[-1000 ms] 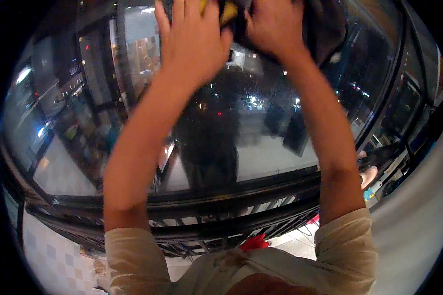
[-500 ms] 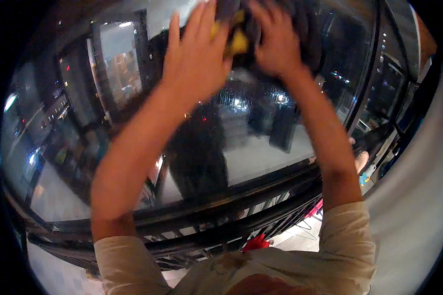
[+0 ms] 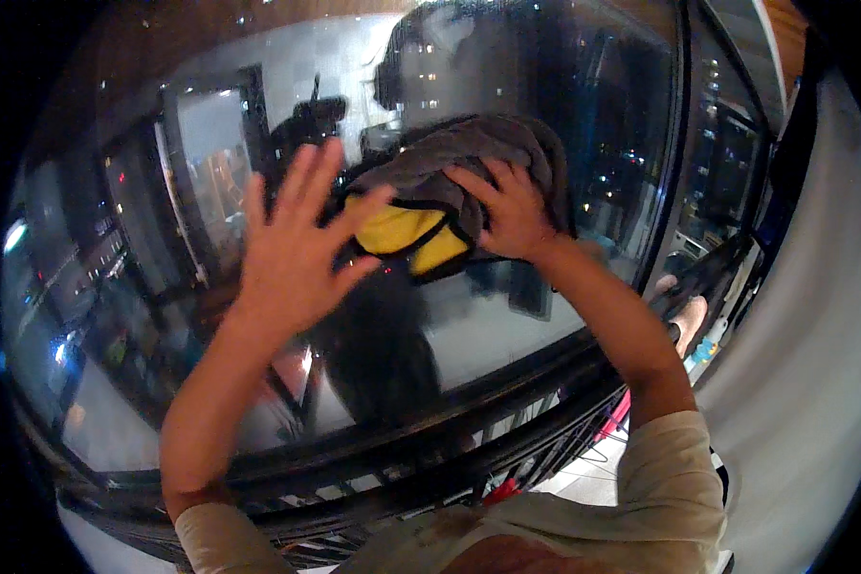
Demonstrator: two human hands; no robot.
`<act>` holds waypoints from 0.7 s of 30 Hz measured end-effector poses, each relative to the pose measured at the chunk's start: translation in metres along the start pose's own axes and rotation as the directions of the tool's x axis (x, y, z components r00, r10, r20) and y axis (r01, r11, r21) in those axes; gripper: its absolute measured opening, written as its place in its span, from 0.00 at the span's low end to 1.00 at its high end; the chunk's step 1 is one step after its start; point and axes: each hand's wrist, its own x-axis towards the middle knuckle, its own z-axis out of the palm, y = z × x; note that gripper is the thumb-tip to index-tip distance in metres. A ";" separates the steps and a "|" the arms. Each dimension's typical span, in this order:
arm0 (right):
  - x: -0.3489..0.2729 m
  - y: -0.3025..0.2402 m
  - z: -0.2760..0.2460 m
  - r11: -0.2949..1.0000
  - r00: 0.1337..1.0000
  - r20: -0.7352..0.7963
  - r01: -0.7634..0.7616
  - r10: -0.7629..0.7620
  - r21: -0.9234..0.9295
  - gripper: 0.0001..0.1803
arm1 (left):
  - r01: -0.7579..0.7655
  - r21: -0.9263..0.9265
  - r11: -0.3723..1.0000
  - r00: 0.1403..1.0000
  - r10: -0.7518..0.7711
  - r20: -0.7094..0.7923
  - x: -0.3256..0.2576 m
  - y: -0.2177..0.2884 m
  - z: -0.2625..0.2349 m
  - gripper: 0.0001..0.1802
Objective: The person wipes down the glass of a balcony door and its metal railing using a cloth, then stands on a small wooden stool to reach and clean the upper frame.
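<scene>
A thick grey cleaning cloth (image 3: 426, 158) with a yellow underside and black edging lies bunched against the dark window glass (image 3: 603, 124). My right hand (image 3: 515, 209) holds it to the pane, fingers bent and somewhat apart over its grey side. Below the fingers, a folded-back part shows the yellow face. To the left of the cloth, my left hand (image 3: 292, 253) is raised in front of the glass, open with its fingers spread. Its fingertips overlap the cloth's left end in the view; whether they touch it cannot be told.
A black window frame (image 3: 674, 163) borders the pane on the right. Below the glass runs a dark railing (image 3: 430, 459) with bars. A pale curtain or wall (image 3: 794, 316) stands at the right. Reflections and night lights show across the pane.
Both hands have come down the glass from the top edge of the view, the cloth moving down with the right one. My left hand has also shifted left, away from the right.
</scene>
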 end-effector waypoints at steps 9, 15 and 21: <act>0.189 0.178 -0.063 0.810 0.798 -0.375 -0.561 0.473 -0.172 0.30 | 0.152 0.186 0.971 0.983 -0.128 -0.134 0.001 -0.037 -0.003 0.35; 0.257 0.062 -0.043 0.859 0.860 -0.432 -0.418 0.270 -0.295 0.27 | 0.158 0.169 0.973 0.977 -0.128 -0.172 0.004 -0.033 -0.004 0.37; 0.308 -0.078 0.024 0.985 0.968 -0.219 0.146 -0.123 0.096 0.33 | 0.179 0.173 0.969 0.981 -0.161 -0.110 0.002 -0.036 -0.004 0.37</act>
